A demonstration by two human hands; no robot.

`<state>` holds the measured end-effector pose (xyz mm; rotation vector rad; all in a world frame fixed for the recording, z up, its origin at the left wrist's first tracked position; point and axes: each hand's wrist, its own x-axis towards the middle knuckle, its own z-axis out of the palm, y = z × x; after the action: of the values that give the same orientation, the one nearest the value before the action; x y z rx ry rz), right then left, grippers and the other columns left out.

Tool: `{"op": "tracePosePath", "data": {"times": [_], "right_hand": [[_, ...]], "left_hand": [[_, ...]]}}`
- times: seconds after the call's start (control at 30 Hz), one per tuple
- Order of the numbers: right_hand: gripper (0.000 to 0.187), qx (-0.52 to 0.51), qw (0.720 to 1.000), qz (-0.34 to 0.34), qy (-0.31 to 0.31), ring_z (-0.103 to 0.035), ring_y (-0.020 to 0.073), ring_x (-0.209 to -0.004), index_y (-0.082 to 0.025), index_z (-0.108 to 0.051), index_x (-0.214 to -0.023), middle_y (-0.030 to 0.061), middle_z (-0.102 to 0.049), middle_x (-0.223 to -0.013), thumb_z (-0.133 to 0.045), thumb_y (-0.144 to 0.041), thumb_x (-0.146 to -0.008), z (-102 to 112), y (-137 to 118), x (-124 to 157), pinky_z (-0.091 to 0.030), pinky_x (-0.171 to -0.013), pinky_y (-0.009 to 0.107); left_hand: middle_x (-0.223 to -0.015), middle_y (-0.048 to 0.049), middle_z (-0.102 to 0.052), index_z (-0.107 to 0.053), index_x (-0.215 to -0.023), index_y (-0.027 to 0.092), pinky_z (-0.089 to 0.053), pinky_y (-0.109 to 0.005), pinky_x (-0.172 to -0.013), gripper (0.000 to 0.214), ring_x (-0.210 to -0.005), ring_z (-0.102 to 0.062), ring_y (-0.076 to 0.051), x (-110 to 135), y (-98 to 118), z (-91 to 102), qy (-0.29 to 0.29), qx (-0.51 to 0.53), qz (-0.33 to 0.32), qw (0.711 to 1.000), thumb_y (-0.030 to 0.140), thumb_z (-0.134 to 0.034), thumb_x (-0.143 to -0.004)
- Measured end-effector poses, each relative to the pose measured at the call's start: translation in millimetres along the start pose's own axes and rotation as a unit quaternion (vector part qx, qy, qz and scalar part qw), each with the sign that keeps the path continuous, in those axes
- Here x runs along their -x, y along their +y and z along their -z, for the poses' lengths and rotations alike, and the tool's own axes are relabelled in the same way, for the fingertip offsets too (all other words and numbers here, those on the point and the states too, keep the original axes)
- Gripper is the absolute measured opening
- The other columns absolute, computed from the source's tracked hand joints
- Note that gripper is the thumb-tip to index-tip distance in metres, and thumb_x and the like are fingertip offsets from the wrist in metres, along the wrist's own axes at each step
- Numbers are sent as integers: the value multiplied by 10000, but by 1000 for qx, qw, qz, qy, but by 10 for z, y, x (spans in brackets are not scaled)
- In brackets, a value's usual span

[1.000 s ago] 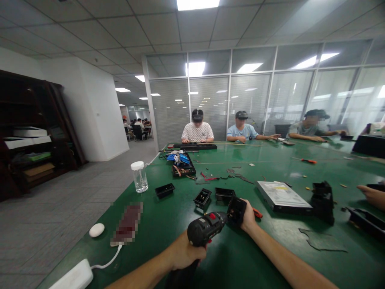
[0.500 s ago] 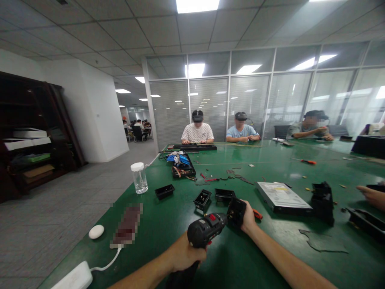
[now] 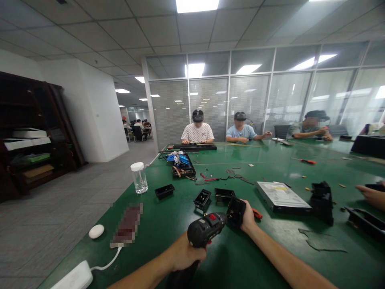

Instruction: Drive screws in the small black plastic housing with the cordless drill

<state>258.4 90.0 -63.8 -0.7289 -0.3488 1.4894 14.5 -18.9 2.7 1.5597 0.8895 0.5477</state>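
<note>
My left hand [image 3: 188, 253] is wrapped round the handle of a black cordless drill [image 3: 207, 229] with a red switch on top. The drill's front end points right, at a small black plastic housing [image 3: 236, 212]. My right hand [image 3: 248, 216] grips that housing by its right side and holds it tilted toward the drill. The bit's tip meets the housing or sits very close to it; contact is too small to make out. Just behind stand two similar black housings [image 3: 202, 199] [image 3: 225, 195], and another black housing [image 3: 165, 192] lies further left.
On the green table [image 3: 168, 224] are a clear jar [image 3: 138, 178], a phone [image 3: 128, 224] on a white cable, a silver disc drive [image 3: 282, 196], black plastic parts [image 3: 322, 202] and an orange-handled tool [image 3: 257, 214]. Co-workers sit opposite; another person's hand [image 3: 371, 196] is at right.
My hands, the drill and the housing stay nearly in place. Across the table, the co-worker in light blue has stretched one arm out toward the right of the view.
</note>
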Motion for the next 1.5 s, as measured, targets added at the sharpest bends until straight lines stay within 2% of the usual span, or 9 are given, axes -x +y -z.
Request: {"op": "tracePosePath", "data": {"times": [0.4, 0.63, 0.83, 1.3, 1.5], "right_hand": [[175, 3, 1000, -8, -5, -500, 159, -385, -202, -529, -595, -23, -534, -442, -505, -362, -664, 22, 7, -32, -412, -402, 300], [141, -9, 1000, 7, 14, -497, 153, -377, -210, -516, -590, -40, -531, -439, -524, -336, -653, 26, 13, -46, -414, -400, 296], [157, 3, 1000, -12, 11, -490, 168, -368, -211, -521, -597, -30, -538, -439, -520, -359, -651, 23, 10, -34, -417, -396, 323], [181, 14, 1000, -7, 6, -503, 156, -393, -198, -533, -602, -20, -530, -448, -494, -357, -679, 24, 6, -37, -419, -409, 297], [152, 7, 1000, 10, 9, -507, 146, -393, -200, -534, -619, -32, -537, -457, -514, -341, -672, 23, 6, -35, -416, -412, 284]], "left_hand": [[-551, 37, -452, -510, -679, 142, -352, -210, -493, 139, -498, -437, -90, -12, -10, 7, -1, 7, 11, 1000, 85, -483, -555], [-551, 37, -451, -502, -681, 142, -358, -212, -498, 128, -504, -435, -88, 1, 27, 4, -6, -6, 17, 1000, 93, -488, -564], [-557, 37, -456, -503, -700, 145, -364, -219, -499, 141, -499, -437, -89, 5, 15, -1, 1, -2, 16, 1000, 97, -492, -569], [-558, 36, -457, -507, -698, 144, -355, -218, -502, 132, -502, -439, -89, 7, 27, 1, -7, -2, 14, 1000, 98, -498, -575], [-556, 36, -456, -508, -700, 143, -358, -219, -500, 132, -499, -436, -89, 1, -11, 0, 7, -10, 5, 1000, 99, -496, -576]]}}
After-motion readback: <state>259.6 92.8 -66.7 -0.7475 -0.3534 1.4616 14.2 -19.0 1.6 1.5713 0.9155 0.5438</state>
